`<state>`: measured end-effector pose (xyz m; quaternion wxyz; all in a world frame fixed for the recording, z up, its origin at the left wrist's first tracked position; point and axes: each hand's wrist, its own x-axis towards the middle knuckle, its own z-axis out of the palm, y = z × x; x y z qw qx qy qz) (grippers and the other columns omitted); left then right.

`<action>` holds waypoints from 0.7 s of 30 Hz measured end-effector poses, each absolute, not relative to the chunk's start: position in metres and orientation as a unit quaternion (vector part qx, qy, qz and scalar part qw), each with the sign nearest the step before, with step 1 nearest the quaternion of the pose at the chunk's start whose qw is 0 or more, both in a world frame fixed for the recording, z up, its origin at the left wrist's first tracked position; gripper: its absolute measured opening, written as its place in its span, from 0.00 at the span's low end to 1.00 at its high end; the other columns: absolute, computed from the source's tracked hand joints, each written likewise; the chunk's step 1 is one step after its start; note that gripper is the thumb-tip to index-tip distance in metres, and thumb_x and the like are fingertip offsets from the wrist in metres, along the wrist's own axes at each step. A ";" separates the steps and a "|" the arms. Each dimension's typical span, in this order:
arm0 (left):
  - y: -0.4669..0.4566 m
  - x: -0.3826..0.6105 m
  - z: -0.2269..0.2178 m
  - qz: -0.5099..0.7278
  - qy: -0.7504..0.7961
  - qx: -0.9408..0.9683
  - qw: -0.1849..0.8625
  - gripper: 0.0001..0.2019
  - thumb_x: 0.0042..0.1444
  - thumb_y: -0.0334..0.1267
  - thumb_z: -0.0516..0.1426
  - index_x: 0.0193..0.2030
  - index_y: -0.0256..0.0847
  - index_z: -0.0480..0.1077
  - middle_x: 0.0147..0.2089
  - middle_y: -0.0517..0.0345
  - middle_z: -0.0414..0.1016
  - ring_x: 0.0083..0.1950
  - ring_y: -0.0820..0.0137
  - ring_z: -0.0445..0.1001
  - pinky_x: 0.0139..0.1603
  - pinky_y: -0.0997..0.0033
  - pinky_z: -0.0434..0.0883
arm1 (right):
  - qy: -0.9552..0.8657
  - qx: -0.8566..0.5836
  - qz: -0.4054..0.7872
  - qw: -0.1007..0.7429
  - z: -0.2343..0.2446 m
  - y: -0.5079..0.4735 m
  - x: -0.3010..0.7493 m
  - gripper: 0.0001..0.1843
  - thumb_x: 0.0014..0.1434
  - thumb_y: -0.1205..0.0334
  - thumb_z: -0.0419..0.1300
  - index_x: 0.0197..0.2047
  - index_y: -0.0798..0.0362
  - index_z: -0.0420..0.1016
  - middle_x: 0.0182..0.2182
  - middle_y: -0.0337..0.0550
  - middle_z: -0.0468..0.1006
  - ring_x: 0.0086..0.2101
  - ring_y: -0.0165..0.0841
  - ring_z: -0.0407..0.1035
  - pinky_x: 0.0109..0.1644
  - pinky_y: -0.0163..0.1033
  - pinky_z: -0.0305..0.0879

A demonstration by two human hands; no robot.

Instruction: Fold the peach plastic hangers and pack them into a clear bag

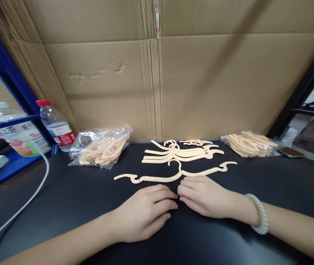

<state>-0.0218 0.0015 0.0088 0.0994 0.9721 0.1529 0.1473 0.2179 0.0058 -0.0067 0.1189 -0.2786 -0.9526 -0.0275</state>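
Note:
An unfolded beige plastic clothes hanger (161,179) lies on the black table just beyond my hands, its hook pointing away. My left hand (148,211) rests palm down on the tabletop with its fingers stretched out and slightly apart, holding nothing. Facing it, my right hand (208,197) lies on the table nearest the hanger's middle, its fingers loosely bent, with no object visible in them. The fingertips of both hands nearly meet. Behind the single hanger, several similar hangers (190,154) lie stacked with their hooks together.
A clear bag of beige hanger parts (103,152) lies left, another bag (247,143) right beside a phone (290,152). Small beige pieces (195,142) lie at the back. A red-capped bottle (57,127) and white cable (39,187) are left. A cardboard wall (104,84) stands behind.

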 end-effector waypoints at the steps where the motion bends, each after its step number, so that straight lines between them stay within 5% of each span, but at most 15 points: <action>1: 0.001 -0.022 0.009 0.146 0.153 0.972 0.099 0.14 0.62 0.29 0.51 0.53 0.39 0.69 0.54 0.47 0.73 0.54 0.62 0.71 0.57 0.62 0.70 | -0.953 -0.279 -0.027 0.118 -0.007 0.006 0.218 0.08 0.67 0.65 0.50 0.36 0.54 0.66 0.31 0.41 0.70 0.32 0.33 0.63 0.37 0.36 0.57; 21: 0.003 -0.022 0.008 0.141 0.158 0.972 0.103 0.14 0.62 0.29 0.51 0.54 0.39 0.69 0.54 0.48 0.73 0.55 0.62 0.70 0.58 0.62 0.69 | -0.952 -0.278 -0.016 0.123 -0.007 0.006 0.219 0.08 0.67 0.66 0.50 0.35 0.54 0.66 0.31 0.41 0.70 0.32 0.32 0.62 0.37 0.36 0.56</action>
